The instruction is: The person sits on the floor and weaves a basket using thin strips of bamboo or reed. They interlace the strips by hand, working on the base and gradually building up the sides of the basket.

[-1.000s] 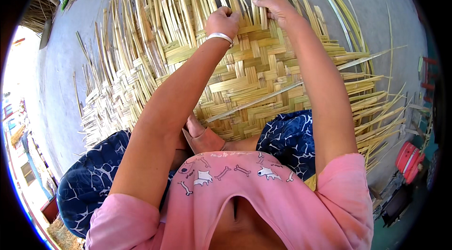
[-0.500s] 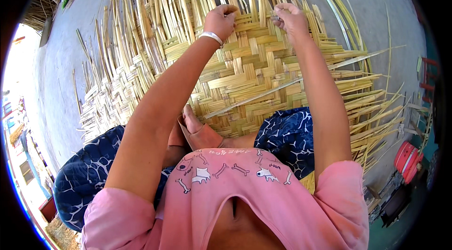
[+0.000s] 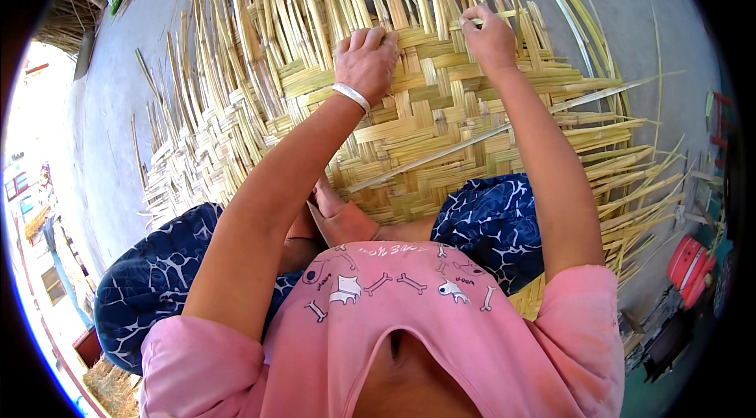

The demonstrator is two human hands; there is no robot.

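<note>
Right hand pinches a strip; left hand rests palm-down, loosely open, on the mat (weaving, seemingly; threading is called for).

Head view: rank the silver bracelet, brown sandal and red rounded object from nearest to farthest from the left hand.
1. Silver bracelet: on the wrist, beside the left hand.
2. Brown sandal: below it, on the foot.
3. Red rounded object: far right, near the picture's rim.
</note>
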